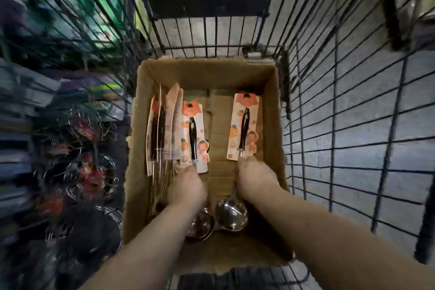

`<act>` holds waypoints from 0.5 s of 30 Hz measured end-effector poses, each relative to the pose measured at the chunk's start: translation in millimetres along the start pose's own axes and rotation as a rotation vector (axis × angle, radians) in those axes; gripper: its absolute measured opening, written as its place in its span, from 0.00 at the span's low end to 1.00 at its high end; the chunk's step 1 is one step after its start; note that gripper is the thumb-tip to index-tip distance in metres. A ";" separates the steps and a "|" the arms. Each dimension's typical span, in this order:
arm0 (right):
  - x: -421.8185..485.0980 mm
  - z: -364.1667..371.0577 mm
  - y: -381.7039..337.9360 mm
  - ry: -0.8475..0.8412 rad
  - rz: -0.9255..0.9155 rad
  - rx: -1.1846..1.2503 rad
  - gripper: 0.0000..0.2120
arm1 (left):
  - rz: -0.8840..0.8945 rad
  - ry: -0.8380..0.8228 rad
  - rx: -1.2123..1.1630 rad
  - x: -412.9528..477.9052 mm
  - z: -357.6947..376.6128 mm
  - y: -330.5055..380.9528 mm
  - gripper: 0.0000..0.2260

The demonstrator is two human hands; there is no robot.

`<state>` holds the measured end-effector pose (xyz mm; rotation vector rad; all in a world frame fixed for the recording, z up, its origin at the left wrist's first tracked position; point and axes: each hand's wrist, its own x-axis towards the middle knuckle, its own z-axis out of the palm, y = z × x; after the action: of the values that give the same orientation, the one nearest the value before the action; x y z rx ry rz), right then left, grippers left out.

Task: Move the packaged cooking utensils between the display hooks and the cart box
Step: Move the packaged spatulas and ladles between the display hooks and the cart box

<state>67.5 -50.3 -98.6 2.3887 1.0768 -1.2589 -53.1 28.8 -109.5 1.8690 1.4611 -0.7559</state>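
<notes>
Where both forearms reach down into the cardboard box (141, 195), each hand lies knuckles-up over a ladle shaft. The left hand (188, 187) covers the shaft of the left ladle (200, 223), fingertips at the lower edge of its printed card. The right hand (254, 179) covers the shaft of the right ladle (231, 213), fingertips likewise at the card's lower end. Fingers are hidden beneath and blurred; whether either hand is grasping cannot be told. Both ladles lie flat on the box floor, bowls nearest, black handles pointing away, apart from one another. A stack of packaged utensils (162, 134) stands on edge against the left wall. The box sits inside a wire cart (329, 125). Blurred merchandise (77, 148) hangs outside at left.
</notes>
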 end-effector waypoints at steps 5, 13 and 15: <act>20.9 13.1 4.2 0.058 0.145 0.162 0.12 | -0.047 0.083 -0.097 17.5 6.4 2.0 0.19; 26.0 14.7 -2.3 0.073 0.265 0.399 0.10 | -0.041 0.111 -0.086 19.5 10.1 13.3 0.09; 23.5 13.5 -2.9 0.091 0.265 0.468 0.10 | -0.045 0.124 -0.105 18.4 10.9 17.8 0.09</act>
<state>65.6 -43.3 -124.8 2.8317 0.4928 -1.4378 -32.3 28.4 -128.0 1.8373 1.5933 -0.5811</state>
